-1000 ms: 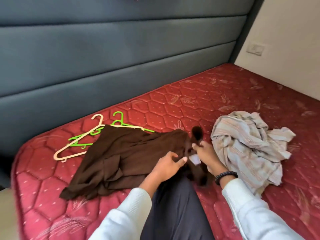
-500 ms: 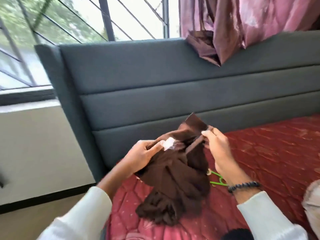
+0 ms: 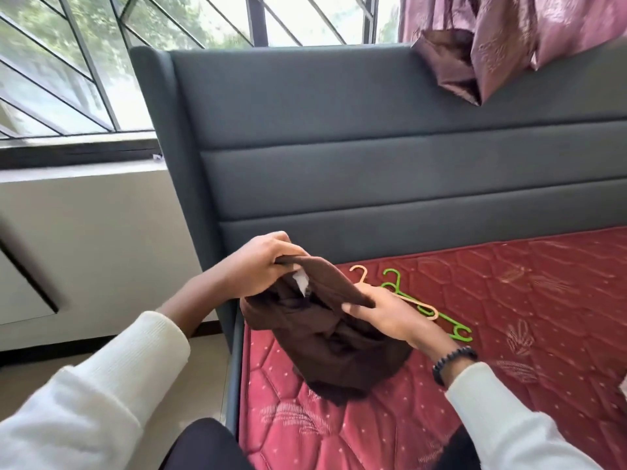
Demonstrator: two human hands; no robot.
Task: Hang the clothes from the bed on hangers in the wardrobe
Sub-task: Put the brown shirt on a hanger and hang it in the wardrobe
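Now that the brown garment (image 3: 325,334) is lifted off the bed (image 3: 509,317), its collar edge is gripped by the left hand (image 3: 258,266) and right hand (image 3: 383,313); the hangers (image 3: 420,300) are uncovered, so hanger insertion is likely next.

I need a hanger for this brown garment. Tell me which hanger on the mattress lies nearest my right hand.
The beige hanger: its arm runs out from behind the right hand, crossing over the green hangers, whose ends lie farther right on the mattress.

A dark brown garment (image 3: 325,337) hangs bunched above the red bed (image 3: 509,300); beige hanger (image 3: 363,278) and green hangers (image 3: 441,313) lie beside it.
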